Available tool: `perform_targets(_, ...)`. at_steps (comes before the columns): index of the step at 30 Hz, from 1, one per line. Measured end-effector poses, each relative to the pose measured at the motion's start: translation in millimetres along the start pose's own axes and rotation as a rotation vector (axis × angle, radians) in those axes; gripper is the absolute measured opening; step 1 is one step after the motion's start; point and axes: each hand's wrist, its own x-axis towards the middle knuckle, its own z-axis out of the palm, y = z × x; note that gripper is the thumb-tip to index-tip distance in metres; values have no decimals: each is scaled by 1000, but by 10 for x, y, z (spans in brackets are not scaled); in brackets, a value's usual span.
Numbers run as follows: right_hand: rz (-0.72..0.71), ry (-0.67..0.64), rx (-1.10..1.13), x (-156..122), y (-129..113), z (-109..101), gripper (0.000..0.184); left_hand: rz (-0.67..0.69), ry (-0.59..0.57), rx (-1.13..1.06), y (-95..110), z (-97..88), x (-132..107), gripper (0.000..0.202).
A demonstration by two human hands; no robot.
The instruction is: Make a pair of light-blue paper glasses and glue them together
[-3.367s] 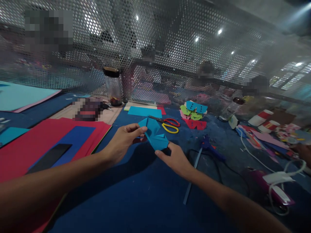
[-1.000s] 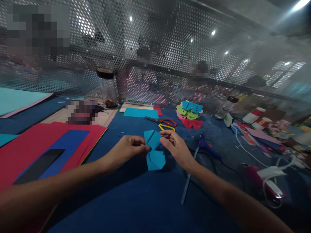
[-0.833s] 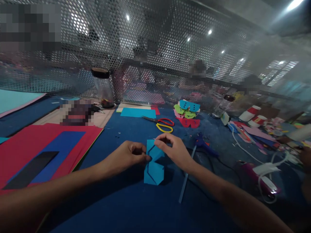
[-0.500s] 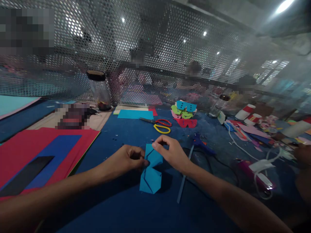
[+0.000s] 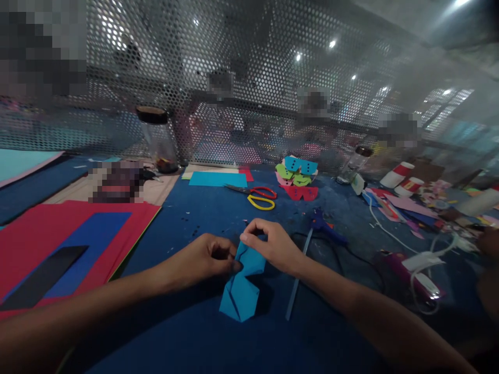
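Observation:
A folded blue paper cutout [image 5: 240,293], notched in the middle, is held tilted just above the blue table. My left hand [image 5: 212,255] pinches its left edge near the notch. The fingers of my right hand [image 5: 271,243] are closed on its upper end, partly covering it. Beyond the hands lie scissors [image 5: 253,196] with one red and one yellow handle. A blue glue gun [image 5: 325,226] with a long clear glue stick [image 5: 298,278] rests to the right of my right hand. Behind it sit finished-looking paper eye masks in blue [image 5: 300,165], green and red [image 5: 302,192].
Red sheets [image 5: 23,228] with a blue strip and a black strip cover the left side. A lidded jar [image 5: 158,143] and another jar [image 5: 354,165] stand by the perforated metal screen [image 5: 253,119]. Paper scraps, white cables [image 5: 423,259] and a purple object [image 5: 401,270] lie right.
The blue paper cutout has tilted, its upper end swinging slightly right and its lower end coming nearer me. Both hands keep their pinch on it.

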Motion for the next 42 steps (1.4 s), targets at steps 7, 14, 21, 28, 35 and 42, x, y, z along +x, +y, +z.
perform_targets(7, 17, -36, -44, -18, -15, 24, 21, -5, 62, 30, 69, 14, 6, 27)
perform_targets(14, 11, -22, 11, -6, 49, 9, 30, 13, 141, 35, 128, 15, 13, 23)
perform_targets(21, 18, -36, -72, -29, 51, 42, 33, 29, 155, 72, 64, 1, 21, 28)
perform_targets(28, 16, -41, 13, -15, 61, 30, 42, 28, 176, 77, 92, 8, 6, 25)
perform_targets(35, 30, 17, -17, 0, 108, 19, 52, 56, 185, 97, 46, -44, 28, 27)
perform_targets(42, 17, 4, -3, 6, 114, 8, 48, 36, 190, 67, 63, -28, 27, 24)
